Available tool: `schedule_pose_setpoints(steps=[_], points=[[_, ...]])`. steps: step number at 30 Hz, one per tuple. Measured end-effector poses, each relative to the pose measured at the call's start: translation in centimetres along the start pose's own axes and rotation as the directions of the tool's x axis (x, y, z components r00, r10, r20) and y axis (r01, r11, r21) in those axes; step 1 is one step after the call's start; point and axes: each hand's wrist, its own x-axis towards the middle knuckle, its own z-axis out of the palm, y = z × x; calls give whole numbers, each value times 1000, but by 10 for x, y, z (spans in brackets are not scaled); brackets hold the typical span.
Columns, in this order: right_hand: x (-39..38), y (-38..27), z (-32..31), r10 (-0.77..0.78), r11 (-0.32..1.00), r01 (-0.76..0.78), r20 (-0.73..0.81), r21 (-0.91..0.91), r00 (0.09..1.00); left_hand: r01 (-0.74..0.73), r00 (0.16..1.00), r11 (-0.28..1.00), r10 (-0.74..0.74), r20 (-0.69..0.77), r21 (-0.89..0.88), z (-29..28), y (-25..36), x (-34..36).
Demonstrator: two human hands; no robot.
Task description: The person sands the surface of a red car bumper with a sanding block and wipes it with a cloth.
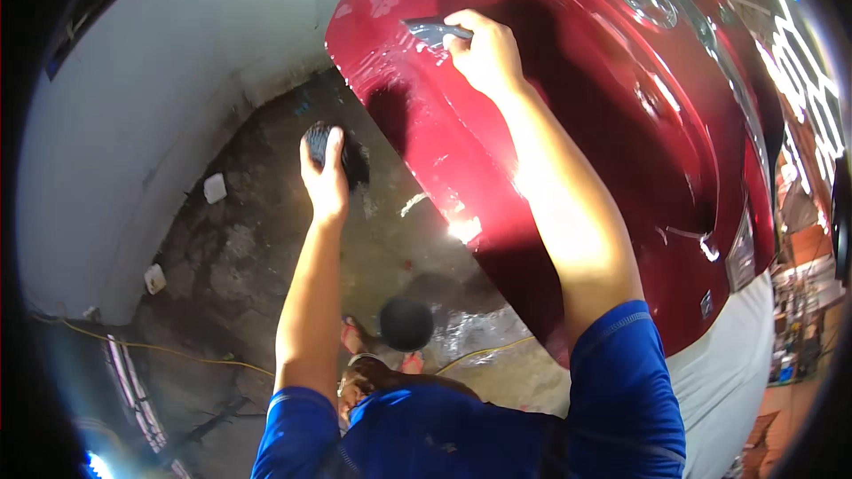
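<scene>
A glossy red car panel [484, 137], with a badge and trim along its far right side, slants across the upper right. My right hand [490, 55] grips a dark grey squeegee [428, 30] whose blade lies against the panel's wet upper left part. Whitish wet streaks show around the blade. Over the floor, left of the panel's edge, my left hand [325, 179] holds a black rounded pad [317, 142] with a ribbed surface. Its underside is hidden, and it stays apart from the panel.
On the wet concrete floor, a black bucket [406, 323] stands near my feet. A yellow cord [169, 349] runs across the floor. A pale wall [177, 80] rises at the left, with small white pieces [215, 188] near its base. Whitish sheeting [728, 372] hangs at the lower right.
</scene>
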Motion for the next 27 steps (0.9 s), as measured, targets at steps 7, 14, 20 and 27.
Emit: schedule_pose_setpoints(steps=[7,14,20,27], points=[[-240,-102,-130,387,730,-248,-87,637,918,-455,890,613,343,301,646,110,3,73],[-491,-134,-240,823,155,-625,250,765,510,-827,445,560,586,677,59,102,39,-214],[-494,-144,-229,794,170,-565,227,808,564,-775,224,631,310,924,-24,37,60,-310],[-447,-151,-200,718,-155,-517,456,842,527,-301,141,880,-340,930,368,-48,98,-255]])
